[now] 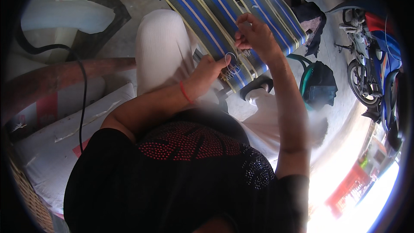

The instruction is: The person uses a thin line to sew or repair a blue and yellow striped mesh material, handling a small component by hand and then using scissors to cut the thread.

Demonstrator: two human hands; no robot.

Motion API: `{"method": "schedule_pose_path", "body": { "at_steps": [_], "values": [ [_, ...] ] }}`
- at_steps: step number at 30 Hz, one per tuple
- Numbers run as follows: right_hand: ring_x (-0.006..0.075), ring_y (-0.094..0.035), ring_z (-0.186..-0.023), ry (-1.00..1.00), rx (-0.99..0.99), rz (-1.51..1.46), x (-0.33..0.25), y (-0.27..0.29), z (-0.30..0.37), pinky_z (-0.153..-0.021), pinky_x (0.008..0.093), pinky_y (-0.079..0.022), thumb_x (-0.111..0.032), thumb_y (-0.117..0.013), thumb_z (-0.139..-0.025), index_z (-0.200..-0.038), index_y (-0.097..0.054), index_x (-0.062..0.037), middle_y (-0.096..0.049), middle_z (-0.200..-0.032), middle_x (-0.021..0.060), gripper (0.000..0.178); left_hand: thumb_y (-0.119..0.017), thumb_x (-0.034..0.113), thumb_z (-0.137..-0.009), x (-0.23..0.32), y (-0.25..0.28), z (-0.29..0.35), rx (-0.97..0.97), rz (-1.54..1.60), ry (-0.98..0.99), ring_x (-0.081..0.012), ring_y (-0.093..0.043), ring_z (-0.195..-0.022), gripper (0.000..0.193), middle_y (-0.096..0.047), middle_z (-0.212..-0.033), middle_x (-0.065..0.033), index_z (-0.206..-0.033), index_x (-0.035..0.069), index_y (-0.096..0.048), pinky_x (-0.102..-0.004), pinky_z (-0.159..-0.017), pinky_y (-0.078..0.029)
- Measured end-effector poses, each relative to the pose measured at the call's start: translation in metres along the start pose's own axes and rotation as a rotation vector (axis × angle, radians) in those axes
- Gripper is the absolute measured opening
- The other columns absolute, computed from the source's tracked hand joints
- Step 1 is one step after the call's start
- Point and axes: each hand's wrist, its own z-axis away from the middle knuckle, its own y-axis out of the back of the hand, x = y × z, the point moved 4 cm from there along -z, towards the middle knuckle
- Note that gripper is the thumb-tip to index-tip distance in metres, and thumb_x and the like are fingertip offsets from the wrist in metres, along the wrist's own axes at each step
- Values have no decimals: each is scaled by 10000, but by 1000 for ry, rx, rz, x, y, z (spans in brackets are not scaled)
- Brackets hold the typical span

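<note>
A striped woven sheet (207, 13) in blue, grey-green and cream lies in front of my knees, with dark rod ends at its corners. My left hand (205, 75), a red string on its wrist, is closed at the sheet's near edge; the thumb lies on top and the other fingers are mostly hidden. A thin pale loop of cord (231, 55) rises beside that thumb, above a patch of loose white threads (230, 72). Over the sheet, my right hand (256, 39) is raised with its fingers curled together in a pinch. Whatever sits between them is too small to make out.
A black and teal bag (319, 84) rests on the floor to the right, with a motorcycle (362, 64) beyond it. Dark cloth (312, 21) lies past the sheet's far right corner. A curved wooden bar (108, 65) and a black cable (83, 90) are at my left.
</note>
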Motion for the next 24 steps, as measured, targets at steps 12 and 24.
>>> {"method": "schedule_pose_path", "body": {
  "at_steps": [12,24],
  "values": [
    [98,-557,-626,126,85,-261,-9,9,-28,-605,255,-539,-179,-377,-914,-965,-404,-115,-495,-701,36,86,-523,202,-853,5,-3,1,29,41,100,-138,-540,-899,314,-545,-1012,-33,-1124,65,-447,-320,-760,-470],
    [77,-490,-605,203,118,-284,-11,3,-50,-666,288,-545,-143,-372,-913,-953,-384,-101,-424,-673,11,59,-525,228,-852,7,-3,2,15,42,101,-141,-531,-914,345,-537,-1034,-37,-1141,63,-433,-319,-778,-461]
  ]
}}
